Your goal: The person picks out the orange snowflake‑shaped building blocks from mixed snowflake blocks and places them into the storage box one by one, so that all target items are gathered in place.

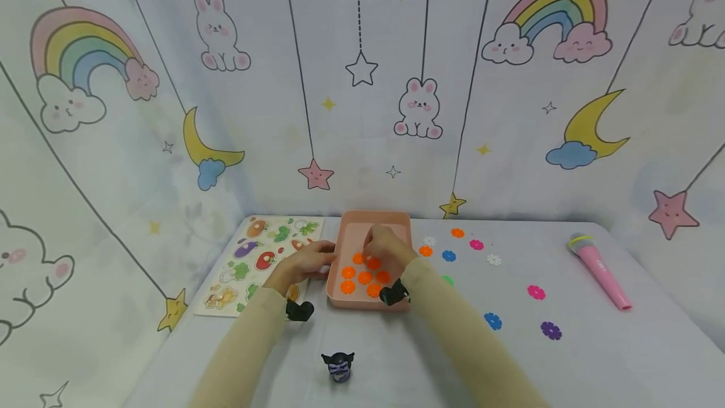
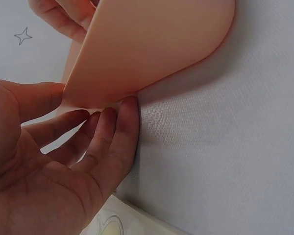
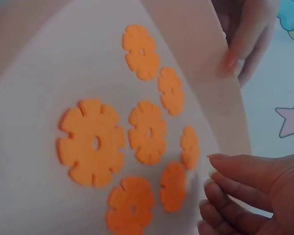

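A shallow pink tray (image 1: 357,305) lies at the table's back, several orange flower-shaped discs (image 1: 365,277) spread flat on its floor. At its left side my left hand (image 1: 306,260) holds the tray; in the left wrist view the thumb presses the rim, and the fingertips (image 2: 128,105) bear on the outer wall from below. My right hand (image 1: 387,245) is inside the tray, over the discs at the far side. Seen from the right wrist, its thumb and fingers are loosely bent beside the discs (image 3: 147,132), with nothing visible between them.
A vegetable picture board (image 1: 238,269) lies left of the tray, partly under my left forearm. Several loose flower discs in mixed colours, such as a purple one (image 1: 550,330), are scattered to the right. A pink toy microphone (image 1: 603,272) lies far right; a small dark figurine (image 1: 339,367) stands in front.
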`<control>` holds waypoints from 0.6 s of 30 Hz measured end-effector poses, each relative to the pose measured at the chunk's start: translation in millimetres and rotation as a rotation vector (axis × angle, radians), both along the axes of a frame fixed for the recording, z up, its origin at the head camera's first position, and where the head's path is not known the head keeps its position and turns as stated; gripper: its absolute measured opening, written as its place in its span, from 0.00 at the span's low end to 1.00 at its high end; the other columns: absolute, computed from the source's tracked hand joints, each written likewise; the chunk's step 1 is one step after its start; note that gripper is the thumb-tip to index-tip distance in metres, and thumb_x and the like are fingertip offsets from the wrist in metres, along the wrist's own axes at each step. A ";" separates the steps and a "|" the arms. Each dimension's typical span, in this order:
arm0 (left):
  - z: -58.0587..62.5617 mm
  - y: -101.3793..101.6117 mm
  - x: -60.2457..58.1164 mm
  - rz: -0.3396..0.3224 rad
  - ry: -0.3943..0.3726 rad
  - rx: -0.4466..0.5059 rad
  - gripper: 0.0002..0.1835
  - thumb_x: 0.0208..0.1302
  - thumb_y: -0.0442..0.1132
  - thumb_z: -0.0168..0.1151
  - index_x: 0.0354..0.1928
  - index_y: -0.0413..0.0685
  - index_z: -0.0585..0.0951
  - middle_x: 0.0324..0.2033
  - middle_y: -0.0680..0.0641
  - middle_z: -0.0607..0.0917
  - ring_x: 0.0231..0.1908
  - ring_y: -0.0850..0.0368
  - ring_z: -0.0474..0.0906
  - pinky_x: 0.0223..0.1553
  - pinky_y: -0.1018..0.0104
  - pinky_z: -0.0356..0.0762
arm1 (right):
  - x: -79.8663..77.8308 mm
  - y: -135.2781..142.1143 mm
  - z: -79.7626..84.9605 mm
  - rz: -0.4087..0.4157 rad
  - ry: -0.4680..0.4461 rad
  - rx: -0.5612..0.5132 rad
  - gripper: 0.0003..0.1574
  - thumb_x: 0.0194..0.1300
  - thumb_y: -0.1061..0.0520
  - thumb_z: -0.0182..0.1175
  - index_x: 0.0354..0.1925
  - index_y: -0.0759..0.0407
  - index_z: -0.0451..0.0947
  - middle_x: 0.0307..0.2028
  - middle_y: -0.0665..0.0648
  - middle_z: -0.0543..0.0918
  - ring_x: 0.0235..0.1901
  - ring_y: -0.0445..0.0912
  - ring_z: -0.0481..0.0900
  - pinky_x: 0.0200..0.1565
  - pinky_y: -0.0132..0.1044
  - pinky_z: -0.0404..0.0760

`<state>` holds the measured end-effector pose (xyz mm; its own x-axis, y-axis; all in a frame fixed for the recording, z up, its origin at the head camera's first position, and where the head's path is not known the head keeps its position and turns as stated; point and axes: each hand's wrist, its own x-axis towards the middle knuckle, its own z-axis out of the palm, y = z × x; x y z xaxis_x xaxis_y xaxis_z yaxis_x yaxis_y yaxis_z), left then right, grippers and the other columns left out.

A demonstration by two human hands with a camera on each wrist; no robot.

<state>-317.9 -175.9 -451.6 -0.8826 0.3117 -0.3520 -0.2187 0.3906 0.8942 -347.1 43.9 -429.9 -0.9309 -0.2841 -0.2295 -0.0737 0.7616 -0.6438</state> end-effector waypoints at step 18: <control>-2.7 -1.4 -1.5 0.007 -0.006 0.005 0.28 0.79 0.41 0.53 0.75 0.39 0.65 0.66 0.37 0.74 0.59 0.44 0.75 0.60 0.50 0.79 | 14.2 74.7 36.2 0.154 0.197 -0.019 0.20 0.67 0.55 0.68 0.51 0.65 0.80 0.46 0.58 0.83 0.44 0.51 0.79 0.46 0.43 0.82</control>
